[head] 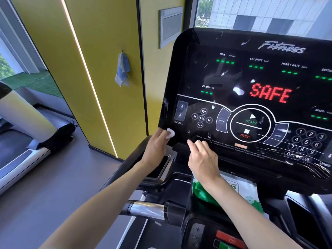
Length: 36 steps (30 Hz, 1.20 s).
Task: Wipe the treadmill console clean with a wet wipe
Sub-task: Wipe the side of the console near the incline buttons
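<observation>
The left hand (pixel 158 143) pinches the balled wet wipe (pixel 170 133) at the lower left corner of the treadmill console (pixel 233 83), the right hand (pixel 203 159) rests bare, loosely bent fingertips on its bottom edge, and the wipe looks soft and light, best kept bunched between fingertips.

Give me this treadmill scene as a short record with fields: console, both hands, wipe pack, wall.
console: glossy black treadmill console, lit, red SAFE showing, surface streaked
left hand: pinches small white crumpled wet wipe against console's lower left corner
right hand: fingertips touch console's lower edge, nothing visibly held
pack: green and white wipe pack below console, partly behind right wrist
wall: blue cloth hanging on yellow wall
</observation>
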Available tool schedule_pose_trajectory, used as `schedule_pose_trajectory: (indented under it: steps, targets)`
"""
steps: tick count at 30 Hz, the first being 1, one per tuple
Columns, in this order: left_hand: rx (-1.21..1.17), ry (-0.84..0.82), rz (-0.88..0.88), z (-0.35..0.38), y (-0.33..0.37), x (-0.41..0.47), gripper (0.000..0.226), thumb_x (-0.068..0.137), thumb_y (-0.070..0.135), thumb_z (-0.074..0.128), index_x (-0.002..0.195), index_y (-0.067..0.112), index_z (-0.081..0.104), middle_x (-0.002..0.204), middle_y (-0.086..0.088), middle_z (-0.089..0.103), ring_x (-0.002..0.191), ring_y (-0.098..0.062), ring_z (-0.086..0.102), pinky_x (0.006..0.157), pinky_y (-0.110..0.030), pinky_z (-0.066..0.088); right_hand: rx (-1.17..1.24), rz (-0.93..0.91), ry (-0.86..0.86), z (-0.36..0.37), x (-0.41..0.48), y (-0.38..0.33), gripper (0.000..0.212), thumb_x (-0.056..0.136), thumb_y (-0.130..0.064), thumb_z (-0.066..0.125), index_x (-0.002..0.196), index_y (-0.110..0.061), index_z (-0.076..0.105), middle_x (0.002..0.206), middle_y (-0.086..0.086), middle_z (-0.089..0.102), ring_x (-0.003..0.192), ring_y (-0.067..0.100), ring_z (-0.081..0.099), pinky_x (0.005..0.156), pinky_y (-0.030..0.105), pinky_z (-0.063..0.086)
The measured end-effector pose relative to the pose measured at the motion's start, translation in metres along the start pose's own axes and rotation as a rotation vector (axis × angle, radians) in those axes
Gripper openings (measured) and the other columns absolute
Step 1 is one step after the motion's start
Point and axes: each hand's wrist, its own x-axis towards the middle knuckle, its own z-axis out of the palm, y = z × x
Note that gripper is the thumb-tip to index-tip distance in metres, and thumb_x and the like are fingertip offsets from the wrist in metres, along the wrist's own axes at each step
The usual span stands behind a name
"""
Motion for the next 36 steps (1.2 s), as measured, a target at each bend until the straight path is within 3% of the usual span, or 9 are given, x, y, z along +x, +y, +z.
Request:
schedule_pose_trajectory:
  steps: [3, 5, 12, 18, 26, 28, 31, 34, 36]
  targets:
    - [-0.041, 0.153, -0.209, -0.014, -0.004, 0.033, 0.015, 0.090, -0.010, 0.044, 0.091, -0.002, 0.057, 0.087, -0.014, 0.052, 0.073, -0.029, 0.051, 0.065, -0.039, 0.045, -0.001, 0.014, 0.012, 0.000, 0.001, -0.002, 0.041, 0.058, 0.014, 0.064, 0.096, 0.000, 0.069, 0.065, 0.005, 0.056, 0.060, 0.023, 0.054, 0.038, 0.025, 0.038]
    - [-0.016, 0.194, -0.190, -0.019, -0.010, 0.045, 0.014, 0.089, -0.010, 0.046, 0.090, -0.001, 0.058, 0.087, -0.015, 0.054, 0.071, -0.027, 0.051, 0.063, -0.039, 0.045, 0.000, 0.026, 0.015, 0.001, 0.002, -0.003, 0.039, 0.058, 0.013, 0.065, 0.094, -0.001, 0.070, 0.065, 0.005, 0.056, 0.060, 0.023, 0.055, 0.038, 0.025, 0.040]
    - [-0.018, 0.071, -0.121, -0.001, -0.004, 0.000, 0.018, 0.087, -0.012, 0.043, 0.089, 0.004, 0.052, 0.083, -0.013, 0.048, 0.065, -0.028, 0.045, 0.055, -0.037, 0.039, -0.026, 0.035, -0.011, -0.002, 0.006, -0.003, 0.031, 0.050, 0.016, 0.064, 0.073, -0.005, 0.066, 0.058, 0.002, 0.051, 0.056, 0.021, 0.052, 0.035, 0.023, 0.032]
    - [-0.112, 0.221, -0.246, -0.027, 0.010, 0.082, 0.017, 0.084, -0.011, 0.045, 0.087, -0.001, 0.058, 0.087, -0.013, 0.054, 0.074, -0.020, 0.046, 0.061, -0.013, 0.031, -0.029, 0.017, 0.020, -0.001, 0.006, -0.004, 0.030, 0.054, 0.013, 0.063, 0.077, -0.005, 0.070, 0.060, 0.002, 0.057, 0.058, 0.020, 0.055, 0.036, 0.025, 0.039]
    - [-0.219, 0.251, -0.465, -0.008, 0.024, 0.037, 0.009, 0.093, 0.004, 0.045, 0.091, 0.002, 0.054, 0.091, -0.010, 0.051, 0.078, -0.019, 0.043, 0.062, -0.017, 0.026, 0.035, 0.016, -0.025, -0.001, 0.002, 0.002, 0.032, 0.060, 0.013, 0.055, 0.085, -0.001, 0.070, 0.061, 0.003, 0.058, 0.061, 0.022, 0.055, 0.036, 0.028, 0.043]
    - [-0.254, 0.301, -0.488, -0.021, 0.031, 0.075, 0.011, 0.093, 0.004, 0.045, 0.088, 0.000, 0.054, 0.092, -0.013, 0.053, 0.078, -0.019, 0.043, 0.062, -0.017, 0.026, 0.015, -0.026, -0.030, -0.004, 0.007, 0.003, 0.033, 0.065, 0.007, 0.047, 0.086, -0.003, 0.070, 0.062, 0.002, 0.060, 0.061, 0.021, 0.056, 0.042, 0.028, 0.047]
    - [-0.295, 0.349, -0.523, -0.040, 0.047, 0.128, 0.012, 0.092, 0.004, 0.043, 0.084, 0.005, 0.052, 0.089, -0.010, 0.052, 0.077, -0.017, 0.042, 0.058, -0.017, 0.026, -0.068, -0.078, -0.039, -0.014, 0.019, 0.007, 0.034, 0.062, 0.007, 0.062, 0.094, -0.003, 0.069, 0.076, 0.007, 0.063, 0.071, 0.024, 0.057, 0.061, 0.033, 0.050]
    - [-0.357, 0.426, -0.606, -0.047, 0.063, 0.156, 0.018, 0.092, 0.002, 0.038, 0.085, 0.009, 0.053, 0.081, 0.000, 0.048, 0.071, -0.013, 0.041, 0.056, -0.012, 0.032, -0.103, -0.001, -0.030, -0.027, 0.043, 0.017, 0.052, 0.063, 0.006, 0.069, 0.114, 0.001, 0.062, 0.113, 0.019, 0.062, 0.104, 0.034, 0.059, 0.087, 0.042, 0.050]
    - [-0.364, 0.473, -0.622, -0.051, 0.073, 0.170, 0.020, 0.093, 0.004, 0.036, 0.092, 0.011, 0.055, 0.083, 0.003, 0.050, 0.073, -0.013, 0.045, 0.059, -0.011, 0.034, -0.143, 0.029, -0.042, -0.041, 0.062, 0.027, 0.061, 0.068, 0.003, 0.066, 0.127, 0.002, 0.052, 0.133, 0.022, 0.050, 0.126, 0.034, 0.046, 0.103, 0.045, 0.040]
